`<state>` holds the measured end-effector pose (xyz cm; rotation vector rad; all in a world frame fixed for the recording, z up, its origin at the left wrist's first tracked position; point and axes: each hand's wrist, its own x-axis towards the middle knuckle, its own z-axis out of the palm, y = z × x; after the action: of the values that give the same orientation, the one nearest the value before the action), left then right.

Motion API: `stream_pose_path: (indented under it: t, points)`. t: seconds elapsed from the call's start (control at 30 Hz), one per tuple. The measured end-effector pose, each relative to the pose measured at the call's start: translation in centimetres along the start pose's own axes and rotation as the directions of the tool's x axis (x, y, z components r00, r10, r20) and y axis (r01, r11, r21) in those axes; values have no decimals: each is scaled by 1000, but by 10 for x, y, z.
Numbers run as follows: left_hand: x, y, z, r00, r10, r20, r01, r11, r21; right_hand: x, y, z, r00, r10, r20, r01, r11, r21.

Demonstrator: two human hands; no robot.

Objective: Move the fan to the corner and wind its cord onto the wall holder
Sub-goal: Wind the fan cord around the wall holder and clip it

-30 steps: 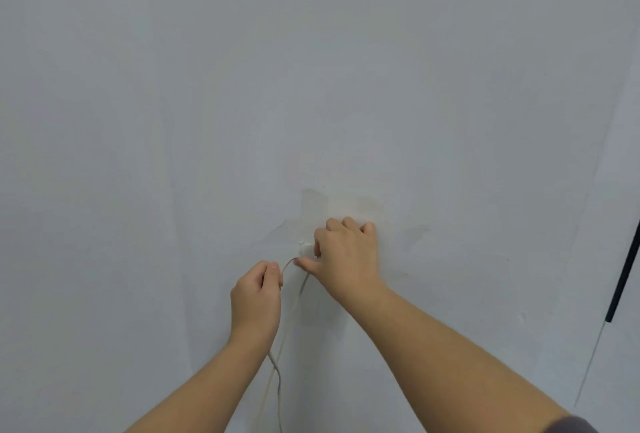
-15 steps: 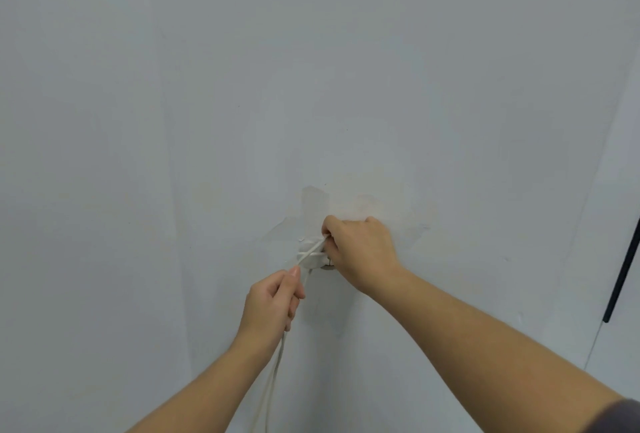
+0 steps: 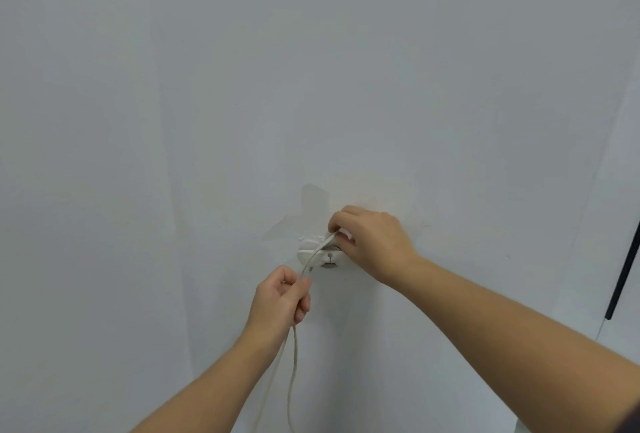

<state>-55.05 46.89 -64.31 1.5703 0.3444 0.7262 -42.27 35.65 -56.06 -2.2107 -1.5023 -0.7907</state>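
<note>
Two hands, one cord, one holder. The left hand [image 3: 282,297] pinches the cord [image 3: 294,356] low. Two strands hang below it, and one runs up-right across the round white holder [image 3: 330,258] on the wall [image 3: 207,121]. The right hand [image 3: 370,242] grips the cord's upper end there, seemingly tucked behind the rim.

Two hands are in view: one left hand [image 3: 280,297] and one right hand [image 3: 375,242]. There is one cord [image 3: 294,363], hanging in two strands, one round wall holder [image 3: 327,257], and one dark bar [image 3: 623,277] at the right edge.
</note>
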Motion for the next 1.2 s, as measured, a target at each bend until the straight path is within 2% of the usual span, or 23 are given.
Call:
stream_pose_path:
  t: [0.2, 0.3, 0.4, 0.47, 0.53, 0.67, 0.77, 0.83, 0.93, 1.03, 1.1, 1.2]
  points:
    - [-4, -1, -6, 991, -43, 125, 33, 996, 81, 0, 3, -6, 1000, 11, -27, -9, 997, 72]
    - [-5, -2, -7, 985, -80, 153, 68, 994, 84, 1, 7, -10, 1000, -4, 4, 4, 997, 78]
    - [-5, -2, 0, 976, -89, 201, 74, 994, 83, 0, 15, -14, 984, -172, 51, 175, 982, -71]
    - [-6, -3, 8, 965, -95, 243, 73, 993, 98, -1, 23, -16, 943, -326, 64, 330, 902, -278]
    - [-6, -4, 18, 959, -94, 267, 64, 991, 119, -1, 29, -19, 915, -391, 100, 393, 804, -446]
    - [-6, -9, 38, 957, -92, 275, 35, 978, 207, -5, 36, -20, 875, -449, 180, 469, 698, -542]
    - [-7, -16, 48, 960, -89, 267, -8, 940, 342, -9, 41, -17, 865, -461, 197, 484, 667, -566]
    - [-8, -21, 51, 963, -22, 270, -116, 865, 487, -12, 46, -14, 862, -469, 191, 485, 656, -578]
    - [-6, -25, 52, 932, 142, 335, -353, 570, 742, -16, 48, -10, 856, -489, 168, 486, 649, -586]
    - [0, -26, 52, 901, 164, 401, -433, 307, 848, -21, 50, -9, 851, -504, 150, 490, 656, -574]
    - [0, -24, 54, 890, 157, 429, -454, 208, 866, -24, 52, -10, 848, -507, 155, 495, 651, -576]
    - [-1, -20, 57, 875, 145, 462, -480, 124, 869, -27, 56, -12, 846, -505, 174, 501, 637, -586]
